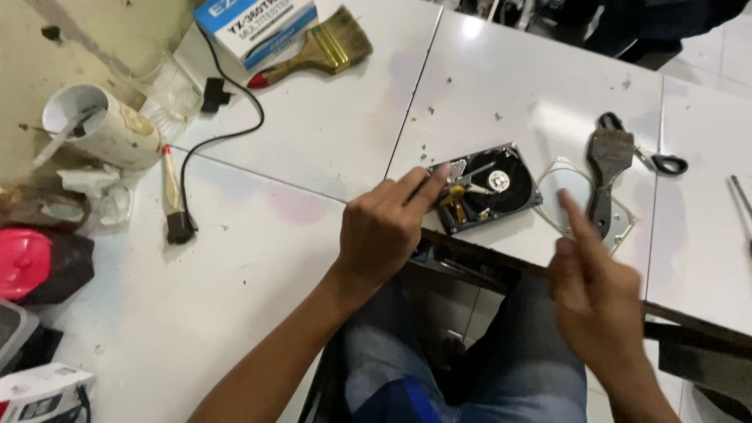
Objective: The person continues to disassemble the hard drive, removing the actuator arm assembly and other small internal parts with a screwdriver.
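An opened hard disk drive (489, 186) lies on the white table (329, 133), its dark platter and actuator arm exposed. My left hand (388, 231) reaches to the drive's near left corner, index finger stretched out and touching the metal part beside the actuator. My right hand (595, 286) hovers blurred to the right of the drive, fingers apart, index finger raised, holding nothing. Just beyond it lies the drive's silver cover plate (578, 192).
A worn dark brush (607, 160) lies on the cover plate, scissors (662, 162) beside it. A wide paintbrush (325, 47), a blue-white box (254, 23), a black cable (227, 117), a small brush (174, 196), a white cup (98, 125) and a red-lidded container (31, 262) crowd the left.
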